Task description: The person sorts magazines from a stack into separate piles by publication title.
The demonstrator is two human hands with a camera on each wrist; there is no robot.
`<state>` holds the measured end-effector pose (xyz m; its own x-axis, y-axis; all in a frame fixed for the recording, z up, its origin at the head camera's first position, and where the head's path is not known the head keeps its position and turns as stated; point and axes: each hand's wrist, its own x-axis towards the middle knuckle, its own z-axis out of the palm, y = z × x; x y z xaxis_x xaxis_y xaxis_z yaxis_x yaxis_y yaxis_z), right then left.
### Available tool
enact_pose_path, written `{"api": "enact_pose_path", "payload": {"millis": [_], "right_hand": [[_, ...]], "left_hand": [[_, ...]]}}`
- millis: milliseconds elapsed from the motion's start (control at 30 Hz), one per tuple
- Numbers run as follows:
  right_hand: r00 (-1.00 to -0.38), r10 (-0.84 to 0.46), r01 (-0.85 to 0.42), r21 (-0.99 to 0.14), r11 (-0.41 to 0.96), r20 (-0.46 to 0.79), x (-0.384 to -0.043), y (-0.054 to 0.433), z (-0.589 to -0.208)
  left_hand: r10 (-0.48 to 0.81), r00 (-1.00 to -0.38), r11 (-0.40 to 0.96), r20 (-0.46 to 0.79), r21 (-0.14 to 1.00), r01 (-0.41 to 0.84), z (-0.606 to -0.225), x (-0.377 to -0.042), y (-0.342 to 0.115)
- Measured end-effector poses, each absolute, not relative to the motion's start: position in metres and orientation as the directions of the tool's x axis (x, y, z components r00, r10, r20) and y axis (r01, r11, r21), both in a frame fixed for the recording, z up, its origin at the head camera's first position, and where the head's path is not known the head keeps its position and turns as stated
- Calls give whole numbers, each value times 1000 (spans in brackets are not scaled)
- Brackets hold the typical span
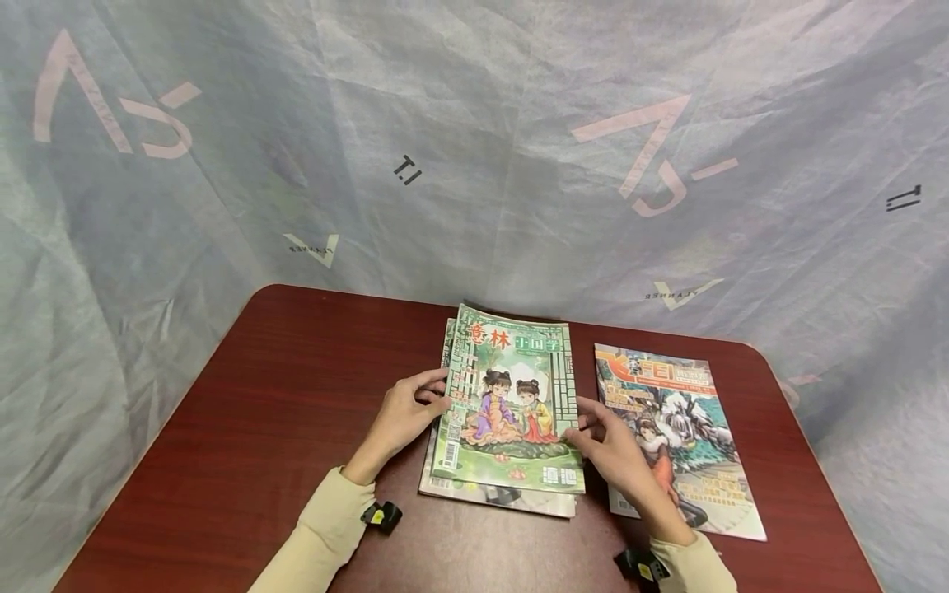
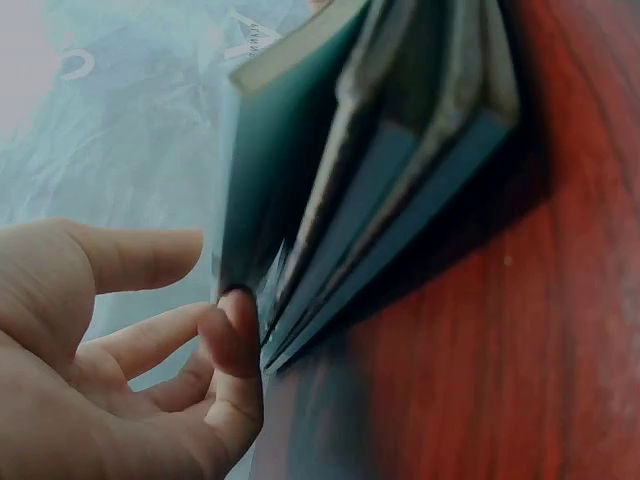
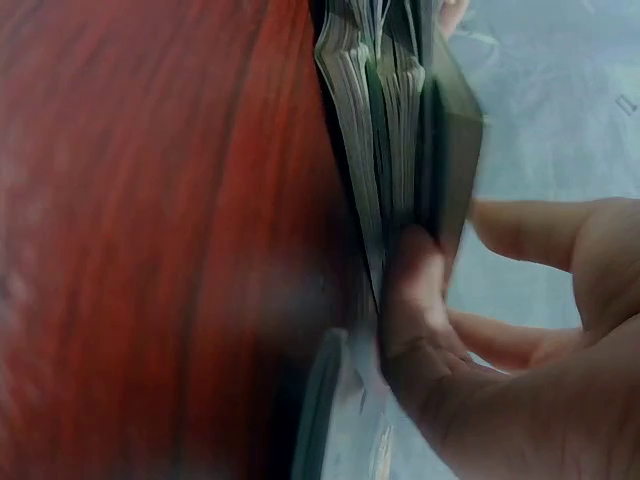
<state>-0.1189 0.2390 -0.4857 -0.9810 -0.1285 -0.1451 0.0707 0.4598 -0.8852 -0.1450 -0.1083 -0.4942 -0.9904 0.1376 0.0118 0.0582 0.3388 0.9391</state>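
Left hand (image 1: 409, 412) and right hand (image 1: 614, 449) pinch opposite edges of a green magazine (image 1: 511, 412), titled 意林 小国学, atop another magazine (image 1: 504, 498) on the surface (image 1: 296, 395); backdrop cloth (image 1: 474, 206) reads "T.I".

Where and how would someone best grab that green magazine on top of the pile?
Probably hold the green magazine by its two long side edges, left hand from the left, right hand from the right. It is thin and broad, lies cover-up over other magazines, and the left wrist view shows a gap beneath it to slip into.
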Motion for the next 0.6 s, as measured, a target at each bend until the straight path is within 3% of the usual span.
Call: {"api": "enact_pose_path", "payload": {"millis": [200, 600], "right_hand": [[-995, -71, 29, -897, 442, -67, -118, 238, -481], [-976, -84, 172, -944, 282, -203, -118, 241, -476]], "left_hand": [[182, -983, 297, -12, 954, 43, -494, -145, -106], [213, -977, 322, -29, 946, 42, -491, -143, -105]]}}
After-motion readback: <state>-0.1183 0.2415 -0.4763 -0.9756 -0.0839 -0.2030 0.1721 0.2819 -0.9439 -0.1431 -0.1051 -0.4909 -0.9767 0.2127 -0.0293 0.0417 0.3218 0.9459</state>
